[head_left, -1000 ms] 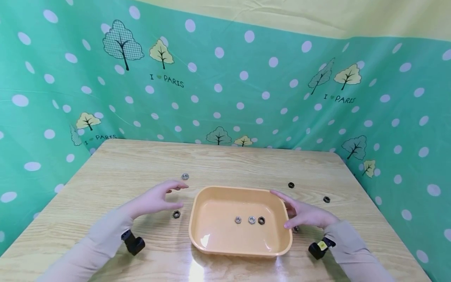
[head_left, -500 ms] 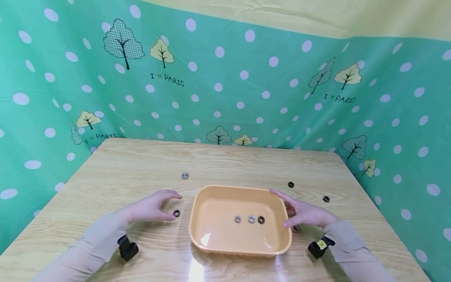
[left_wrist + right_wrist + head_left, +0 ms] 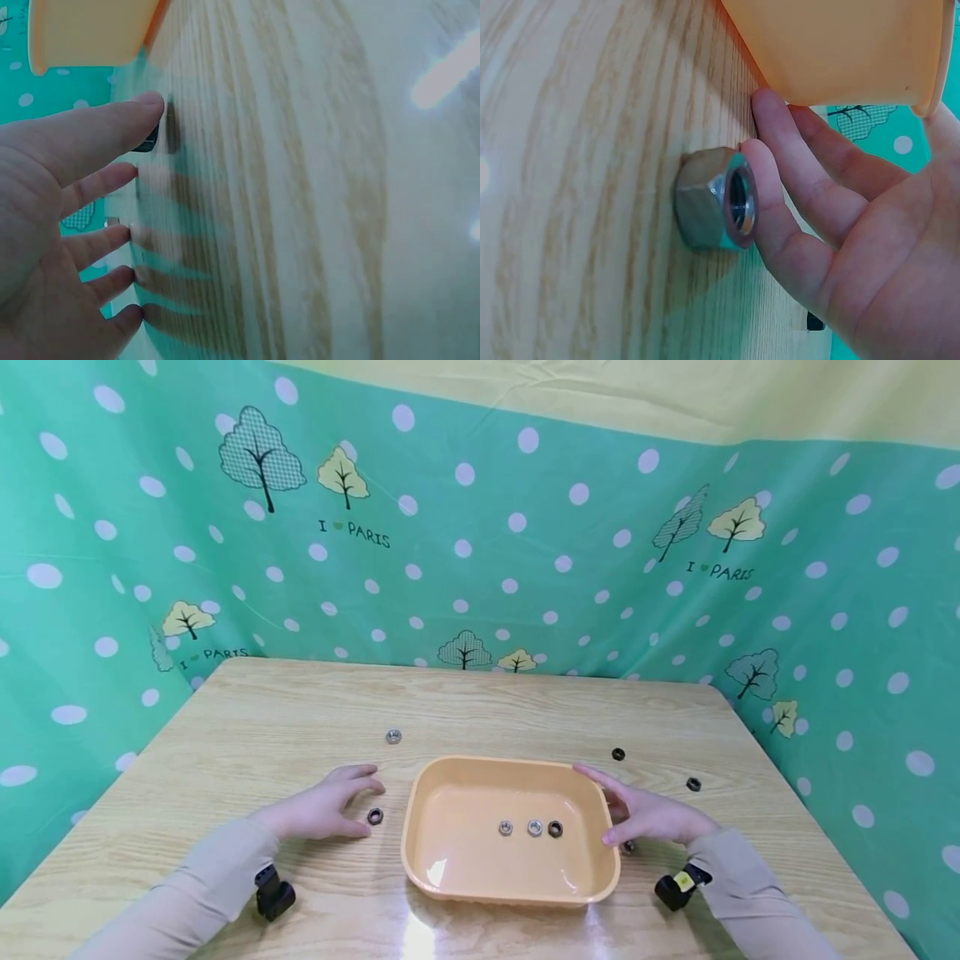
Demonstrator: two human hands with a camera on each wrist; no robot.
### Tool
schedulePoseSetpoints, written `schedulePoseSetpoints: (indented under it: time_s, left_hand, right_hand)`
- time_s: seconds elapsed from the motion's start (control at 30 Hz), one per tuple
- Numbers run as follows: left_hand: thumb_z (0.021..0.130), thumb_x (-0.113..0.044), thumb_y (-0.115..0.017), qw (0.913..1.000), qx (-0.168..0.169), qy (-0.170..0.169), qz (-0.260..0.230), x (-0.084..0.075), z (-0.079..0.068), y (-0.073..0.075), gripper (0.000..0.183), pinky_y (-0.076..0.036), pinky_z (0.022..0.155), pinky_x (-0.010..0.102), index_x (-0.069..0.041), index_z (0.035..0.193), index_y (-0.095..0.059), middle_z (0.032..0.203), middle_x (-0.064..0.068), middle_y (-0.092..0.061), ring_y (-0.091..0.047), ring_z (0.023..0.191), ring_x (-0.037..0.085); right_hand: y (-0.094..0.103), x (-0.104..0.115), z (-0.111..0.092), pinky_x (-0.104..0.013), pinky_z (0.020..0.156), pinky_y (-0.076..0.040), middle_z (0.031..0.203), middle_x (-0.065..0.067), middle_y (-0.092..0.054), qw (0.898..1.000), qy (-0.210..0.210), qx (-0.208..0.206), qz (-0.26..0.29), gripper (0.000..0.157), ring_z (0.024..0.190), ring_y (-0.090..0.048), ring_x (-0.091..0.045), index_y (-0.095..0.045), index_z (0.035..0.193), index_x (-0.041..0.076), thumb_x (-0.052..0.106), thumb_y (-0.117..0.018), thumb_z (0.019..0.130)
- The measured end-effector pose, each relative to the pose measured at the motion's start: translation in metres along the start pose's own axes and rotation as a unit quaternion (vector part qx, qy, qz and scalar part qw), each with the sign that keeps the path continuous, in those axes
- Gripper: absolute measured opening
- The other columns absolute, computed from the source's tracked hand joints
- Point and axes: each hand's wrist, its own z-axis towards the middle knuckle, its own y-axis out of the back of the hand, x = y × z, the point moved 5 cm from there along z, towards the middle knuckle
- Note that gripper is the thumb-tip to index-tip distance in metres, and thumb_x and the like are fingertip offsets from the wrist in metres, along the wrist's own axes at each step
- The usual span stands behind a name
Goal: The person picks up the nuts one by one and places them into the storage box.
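My left hand (image 3: 318, 807) rests low over the table, thumb and fingers spread around a dark hex nut (image 3: 375, 817) that sits in the gap between them. In the left wrist view that dark nut (image 3: 148, 140) is partly hidden behind the thumb. An orange plastic tray (image 3: 450, 893) stands between the hands, with two silver nuts (image 3: 535, 828) and a dark nut (image 3: 555, 829) lying inside. My right hand (image 3: 648, 814) holds the tray's right side, thumb over the rim and fingers along the outer wall. Close by those fingers lies a metal nut (image 3: 712, 199).
A silver nut (image 3: 393, 737) lies beyond the left hand. Two dark nuts, one behind the tray's right corner (image 3: 618, 754) and another farther right (image 3: 693, 784), lie on the wooden table (image 3: 300, 693). A dotted green curtain (image 3: 480, 568) hangs behind.
My left hand has drawn back toward the near left and lowered around the dark nut. The right hand and the tray have stayed in place.
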Motion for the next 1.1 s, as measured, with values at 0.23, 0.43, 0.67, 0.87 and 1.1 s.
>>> schedulePoseSetpoints:
  time_s: [0.23, 0.43, 0.67, 0.87, 1.1]
  left_hand:
    - [0.077, -0.027, -0.077, 0.9999, -0.003, 0.004, 0.011, 0.0011, -0.0001, -0.0015, 0.050, -0.029, 0.104, 0.067, -0.011, 0.120, -0.057, 0.144, 0.028, -0.035, -0.029, 0.130, 0.052]
    - [0.076, -0.027, -0.077, 0.9996, -0.021, 0.001, 0.018, 0.0025, 0.0000, -0.0023, 0.040, -0.029, 0.104, 0.066, -0.015, 0.109, -0.059, 0.142, 0.027, -0.039, -0.032, 0.129, 0.050]
    - [0.078, -0.023, -0.076, 0.9990, -0.039, -0.004, 0.020, 0.0021, -0.0003, -0.0021, 0.025, -0.032, 0.102, 0.065, -0.022, 0.093, -0.056, 0.139, 0.025, -0.043, -0.036, 0.127, 0.050]
    - [0.079, -0.023, -0.075, 0.9990, -0.038, -0.001, 0.021, 0.0039, 0.0000, -0.0024, 0.021, -0.031, 0.101, 0.067, -0.026, 0.092, -0.058, 0.139, 0.025, -0.043, -0.035, 0.127, 0.050]
    - [0.081, -0.021, -0.074, 0.9993, -0.031, -0.005, 0.020, 0.0053, 0.0006, -0.0022, 0.020, -0.028, 0.099, 0.071, -0.032, 0.089, -0.059, 0.140, 0.025, -0.040, -0.033, 0.128, 0.051]
  right_hand:
    - [-0.0009, -0.0002, 0.0000, -0.046, 0.098, -0.047, 0.146, -0.034, -0.025, 1.000, 0.000, -0.001, 0.001, 0.105, 0.124, -0.045, -0.044, 0.000, 0.153, 0.019, 0.018, -0.075, 0.080]
    - [-0.0015, -0.0002, -0.0006, -0.047, 0.098, -0.047, 0.146, -0.036, -0.024, 1.000, 0.008, 0.006, 0.005, 0.105, 0.125, -0.043, -0.046, 0.000, 0.153, 0.019, 0.017, -0.075, 0.080]
    - [-0.0019, -0.0009, -0.0007, -0.048, 0.098, -0.047, 0.145, -0.036, -0.025, 1.000, 0.010, 0.012, 0.011, 0.105, 0.125, -0.043, -0.046, 0.001, 0.153, 0.018, 0.017, -0.074, 0.080]
    - [-0.0029, -0.0006, -0.0008, -0.047, 0.096, -0.049, 0.145, -0.036, -0.025, 1.000, 0.003, 0.005, 0.013, 0.106, 0.123, -0.046, -0.044, 0.001, 0.153, 0.019, 0.019, -0.075, 0.080]
    - [-0.0026, -0.0005, -0.0009, -0.046, 0.095, -0.050, 0.145, -0.036, -0.025, 1.000, 0.002, 0.003, 0.018, 0.106, 0.122, -0.047, -0.043, 0.001, 0.153, 0.020, 0.018, -0.075, 0.080]
